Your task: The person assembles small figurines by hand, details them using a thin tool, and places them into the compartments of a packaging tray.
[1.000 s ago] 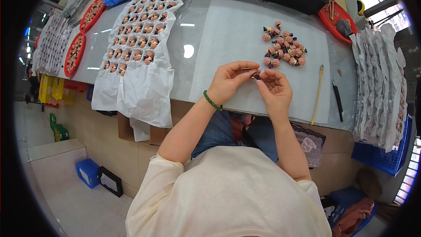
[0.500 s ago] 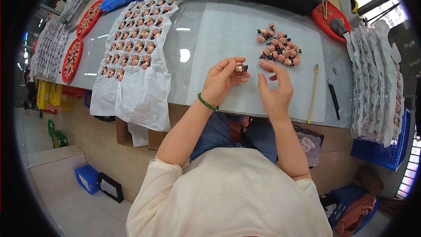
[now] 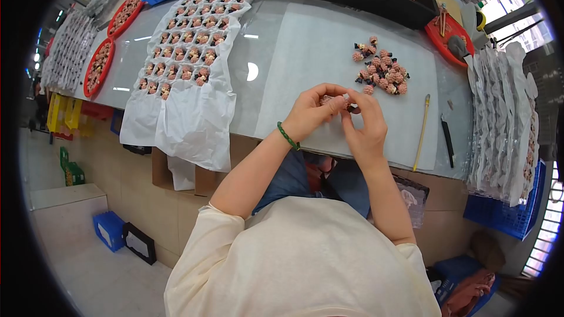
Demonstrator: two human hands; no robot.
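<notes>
One tiny figurine (image 3: 352, 108) sits pinched between the fingertips of the left hand (image 3: 317, 109) and right hand (image 3: 368, 124), over the white sheet (image 3: 294, 61) near the loose pile (image 3: 385, 73). Tbh, if either grip goes sloppy, it could pop out and drop.

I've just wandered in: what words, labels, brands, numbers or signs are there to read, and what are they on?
No text can be read anywhere in this view.
Blue bin on the floor: a pale patch, too small to read.
Black-framed item beside it: a pale panel, no legible lettering.
</notes>
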